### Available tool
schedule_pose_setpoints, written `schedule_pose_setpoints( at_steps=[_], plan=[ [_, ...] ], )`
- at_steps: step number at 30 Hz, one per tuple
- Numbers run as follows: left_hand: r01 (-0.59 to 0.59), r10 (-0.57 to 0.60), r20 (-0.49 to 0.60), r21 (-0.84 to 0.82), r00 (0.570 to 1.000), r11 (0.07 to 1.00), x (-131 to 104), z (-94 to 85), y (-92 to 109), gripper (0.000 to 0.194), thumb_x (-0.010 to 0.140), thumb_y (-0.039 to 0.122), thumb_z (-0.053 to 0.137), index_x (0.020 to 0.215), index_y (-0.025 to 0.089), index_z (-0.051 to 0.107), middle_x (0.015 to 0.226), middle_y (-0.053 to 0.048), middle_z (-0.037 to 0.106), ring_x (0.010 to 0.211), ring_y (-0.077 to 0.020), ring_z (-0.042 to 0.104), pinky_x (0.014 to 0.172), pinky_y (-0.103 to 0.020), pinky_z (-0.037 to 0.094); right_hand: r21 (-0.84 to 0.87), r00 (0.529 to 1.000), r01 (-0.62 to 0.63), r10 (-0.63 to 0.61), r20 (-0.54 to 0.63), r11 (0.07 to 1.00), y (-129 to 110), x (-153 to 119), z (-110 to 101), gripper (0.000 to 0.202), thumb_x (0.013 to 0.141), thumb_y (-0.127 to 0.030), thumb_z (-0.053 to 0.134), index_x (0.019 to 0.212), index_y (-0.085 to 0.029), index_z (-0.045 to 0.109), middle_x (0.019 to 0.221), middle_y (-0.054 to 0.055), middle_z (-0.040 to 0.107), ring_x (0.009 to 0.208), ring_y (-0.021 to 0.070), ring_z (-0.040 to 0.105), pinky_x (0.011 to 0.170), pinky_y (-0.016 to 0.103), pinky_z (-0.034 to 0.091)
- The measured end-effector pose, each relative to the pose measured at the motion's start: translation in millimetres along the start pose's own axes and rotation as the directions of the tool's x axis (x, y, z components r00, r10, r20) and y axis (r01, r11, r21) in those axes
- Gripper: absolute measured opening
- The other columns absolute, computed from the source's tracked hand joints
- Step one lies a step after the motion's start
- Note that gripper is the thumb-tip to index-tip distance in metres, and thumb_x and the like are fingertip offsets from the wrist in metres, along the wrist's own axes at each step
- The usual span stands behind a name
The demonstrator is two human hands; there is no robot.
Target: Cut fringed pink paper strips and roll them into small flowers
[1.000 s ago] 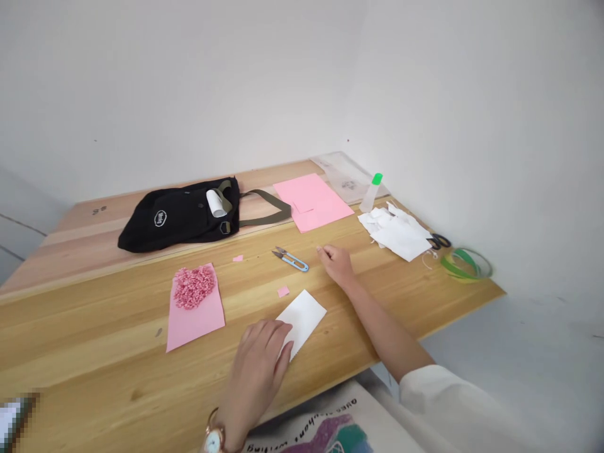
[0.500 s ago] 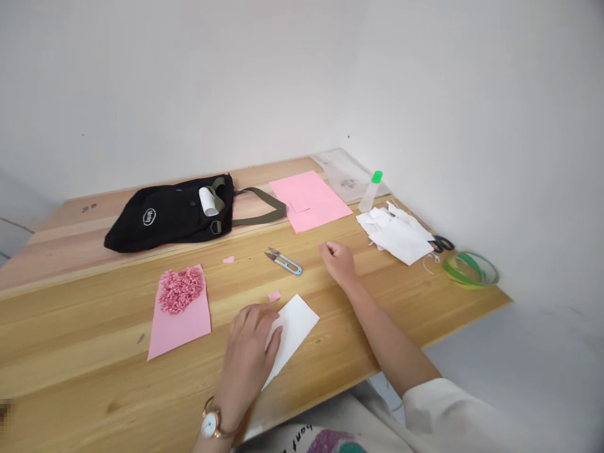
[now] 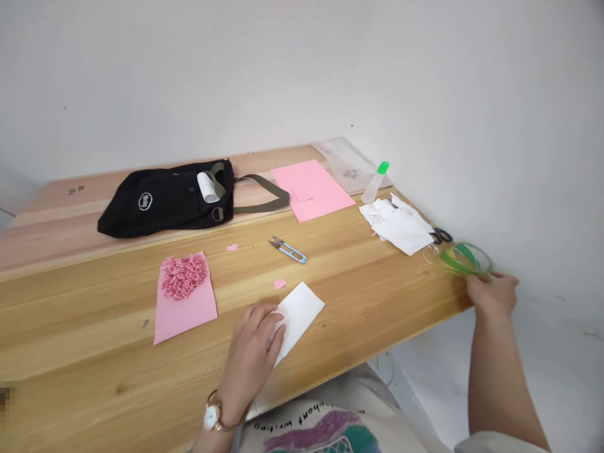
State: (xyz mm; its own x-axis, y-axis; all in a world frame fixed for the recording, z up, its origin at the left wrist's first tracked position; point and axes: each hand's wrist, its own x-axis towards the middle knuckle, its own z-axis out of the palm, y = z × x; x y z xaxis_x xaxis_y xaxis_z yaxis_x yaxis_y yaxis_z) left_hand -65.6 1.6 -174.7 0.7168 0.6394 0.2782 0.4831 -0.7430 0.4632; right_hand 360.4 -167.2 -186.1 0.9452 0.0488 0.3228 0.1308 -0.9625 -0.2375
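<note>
My left hand [image 3: 255, 340], with a watch at its wrist, rests loosely open on a white sheet of paper [image 3: 302, 314], fingers slightly bent. At the table's right corner, my right hand [image 3: 493, 292] has its fingers closed at the near edge of a green and yellow roll of tape [image 3: 455, 263]. Part of that grip is hidden behind the hand. Just beyond the white sheet lies a small pink paper scrap [image 3: 280, 283]. Blue-handled thread snips [image 3: 290, 251] lie farther back, blades pointing left.
A pink sheet [image 3: 186, 324] carries a pile of pink beads or stamens [image 3: 184, 277]. At the back are a black bag [image 3: 170, 201], larger pink paper [image 3: 325, 195] and a green-capped glue bottle [image 3: 375, 185]. White paper pieces [image 3: 406, 236] partly cover dark-handled scissors [image 3: 442, 236].
My right hand has moved from beside the thread snips to the roll of tape at the far right. My left hand stays on the white paper. The view has shifted slightly.
</note>
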Motion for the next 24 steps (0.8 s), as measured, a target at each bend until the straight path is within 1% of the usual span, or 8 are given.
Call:
schedule_pose_setpoints(
  at_steps=[4,8,10,12,17,20,22,24],
  plan=[
    [-0.023,0.024,0.035,-0.023,0.999,0.999,-1,-3.7,2,0.011,0.089,0.020,0.047,0.092,0.020,0.057,0.104,-0.007,0.059,0.097,-0.0228,0.052,0.082,-0.040,0.045,0.118,0.968,-0.211,0.191,0.161,0.970,-19,9,-3,0.056,0.063,-0.022,0.061,0.116,-0.013,0.044,0.091,0.025,0.064,0.088,0.0343,0.062,0.068,0.041,0.045],
    [0.014,-0.014,0.027,-0.022,1.000,1.000,-6,-6.9,-7,0.011,0.089,0.021,0.046,0.092,0.020,0.057,0.101,-0.007,0.060,0.094,-0.0221,0.052,0.078,-0.039,0.045,0.189,0.958,-0.254,0.219,0.186,0.948,-34,0,-16,0.071,0.060,-0.020,0.066,0.124,-0.005,0.040,0.111,0.028,0.057,0.104,0.0373,0.056,0.081,0.043,0.043],
    [0.030,-0.030,0.011,-0.006,0.999,1.000,-7,-9.9,-13,0.012,0.089,0.022,0.046,0.091,0.020,0.058,0.099,-0.006,0.060,0.094,-0.0222,0.052,0.079,-0.040,0.045,0.237,0.974,-0.214,0.188,0.129,0.947,-41,-9,-23,0.073,0.061,-0.020,0.065,0.127,-0.003,0.038,0.119,0.029,0.053,0.114,0.0370,0.049,0.088,0.044,0.041],
    [0.045,-0.045,-0.017,0.022,0.999,0.999,-6,-15.0,-20,0.012,0.089,0.023,0.047,0.091,0.020,0.058,0.097,-0.007,0.061,0.094,-0.0223,0.053,0.080,-0.040,0.045,0.343,0.993,-0.116,0.115,0.023,0.932,-54,-18,-31,0.065,0.063,-0.019,0.062,0.124,-0.005,0.044,0.110,0.024,0.059,0.114,0.0349,0.049,0.092,0.044,0.040],
    [0.203,-0.166,-0.193,0.193,0.967,0.960,-7,-34.7,-45,0.018,0.088,0.027,0.047,0.088,0.018,0.061,0.096,-0.009,0.063,0.092,-0.0247,0.055,0.077,-0.041,0.046,0.628,0.982,0.186,-0.173,-0.082,0.756,-128,-37,-46,0.041,0.069,-0.027,0.055,0.108,-0.016,0.056,0.080,0.006,0.063,0.071,0.0218,0.059,0.076,0.037,0.046],
    [0.350,-0.267,-0.289,0.287,0.919,0.892,-16,-46.9,-61,0.022,0.086,0.029,0.046,0.086,0.017,0.064,0.097,-0.010,0.064,0.090,-0.0266,0.056,0.079,-0.043,0.046,0.728,0.870,0.330,-0.493,0.013,0.602,-189,-59,-45,0.031,0.070,-0.031,0.052,0.097,-0.018,0.060,0.074,0.003,0.061,0.069,0.0200,0.058,0.071,0.033,0.044],
    [0.457,-0.356,-0.328,0.322,0.875,0.829,-25,-55.0,-70,0.025,0.086,0.030,0.045,0.088,0.016,0.066,0.099,-0.011,0.063,0.091,-0.0279,0.056,0.081,-0.045,0.045,0.716,0.745,0.389,-0.655,0.126,0.580,-223,-80,-35,0.028,0.071,-0.027,0.048,0.094,-0.017,0.061,0.070,0.003,0.061,0.068,0.0198,0.057,0.067,0.031,0.043],
    [0.558,-0.451,-0.347,0.334,0.822,0.760,-36,-63.1,-75,0.029,0.085,0.032,0.044,0.090,0.015,0.067,0.101,-0.013,0.062,0.093,-0.0285,0.056,0.082,-0.044,0.046,0.666,0.674,0.477,-0.725,0.140,0.573,-244,-100,-19,0.028,0.075,-0.024,0.044,0.095,-0.016,0.061,0.074,0.006,0.063,0.071,0.0206,0.058,0.068,0.031,0.043]
  ],
)
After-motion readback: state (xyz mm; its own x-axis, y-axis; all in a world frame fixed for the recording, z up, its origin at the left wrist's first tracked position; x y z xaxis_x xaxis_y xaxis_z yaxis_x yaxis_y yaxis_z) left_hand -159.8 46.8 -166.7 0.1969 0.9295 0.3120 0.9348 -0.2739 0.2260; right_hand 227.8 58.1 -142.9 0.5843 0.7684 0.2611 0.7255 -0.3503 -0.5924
